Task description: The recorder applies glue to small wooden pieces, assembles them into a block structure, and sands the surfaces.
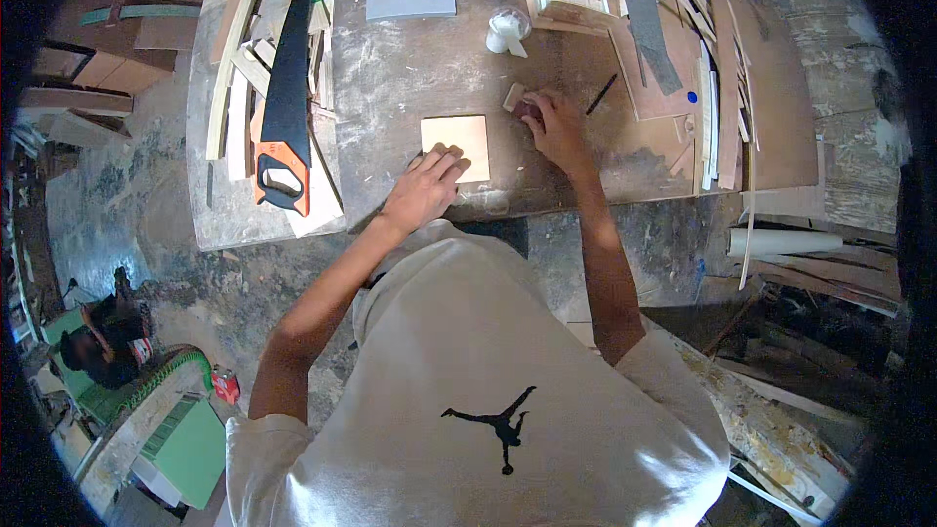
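A small square plywood panel (pixel 457 138) lies flat on the worn workbench (pixel 410 68). My left hand (pixel 426 187) rests flat on the panel's near edge, fingers spread, pressing it down. My right hand (pixel 553 126) is closed on a small wooden block (pixel 516 98) just right of the panel's far corner. A black pencil (pixel 601 95) lies on the bench a little right of that hand.
A handsaw with an orange handle (pixel 284 98) lies on wood strips at the bench's left. A grey block (pixel 411 4) and a white glue bottle (pixel 507 31) sit further back. Boards and offcuts (pixel 683 49) crowd the right side. Tools lie on the floor at lower left.
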The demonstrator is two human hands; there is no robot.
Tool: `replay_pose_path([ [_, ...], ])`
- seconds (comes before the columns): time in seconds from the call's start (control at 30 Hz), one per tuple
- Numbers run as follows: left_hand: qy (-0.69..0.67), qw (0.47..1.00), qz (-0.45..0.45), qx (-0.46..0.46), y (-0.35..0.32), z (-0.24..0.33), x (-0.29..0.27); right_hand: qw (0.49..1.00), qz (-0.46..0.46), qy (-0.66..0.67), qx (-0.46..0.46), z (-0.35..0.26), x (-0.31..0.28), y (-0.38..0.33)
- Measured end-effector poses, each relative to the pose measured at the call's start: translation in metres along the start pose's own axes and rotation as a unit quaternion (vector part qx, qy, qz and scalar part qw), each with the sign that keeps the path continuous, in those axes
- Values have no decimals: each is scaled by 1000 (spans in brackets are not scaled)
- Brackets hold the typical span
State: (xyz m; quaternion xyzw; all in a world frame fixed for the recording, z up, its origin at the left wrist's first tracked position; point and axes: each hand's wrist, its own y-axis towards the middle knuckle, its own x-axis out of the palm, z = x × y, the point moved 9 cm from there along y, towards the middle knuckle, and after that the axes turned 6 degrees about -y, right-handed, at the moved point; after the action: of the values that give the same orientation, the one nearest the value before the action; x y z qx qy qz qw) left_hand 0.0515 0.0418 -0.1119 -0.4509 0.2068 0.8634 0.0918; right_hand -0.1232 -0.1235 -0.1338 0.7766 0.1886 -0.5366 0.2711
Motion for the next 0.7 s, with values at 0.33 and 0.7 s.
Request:
replay_pose_path([
  [0.33,-3,1000,-7,-11,-1,-2,4,979,136,71,136,12,-14,8],
  [0.7,-13,1000,1,-15,-2,-2,7,961,-65,208,169,-52,8,-1],
])
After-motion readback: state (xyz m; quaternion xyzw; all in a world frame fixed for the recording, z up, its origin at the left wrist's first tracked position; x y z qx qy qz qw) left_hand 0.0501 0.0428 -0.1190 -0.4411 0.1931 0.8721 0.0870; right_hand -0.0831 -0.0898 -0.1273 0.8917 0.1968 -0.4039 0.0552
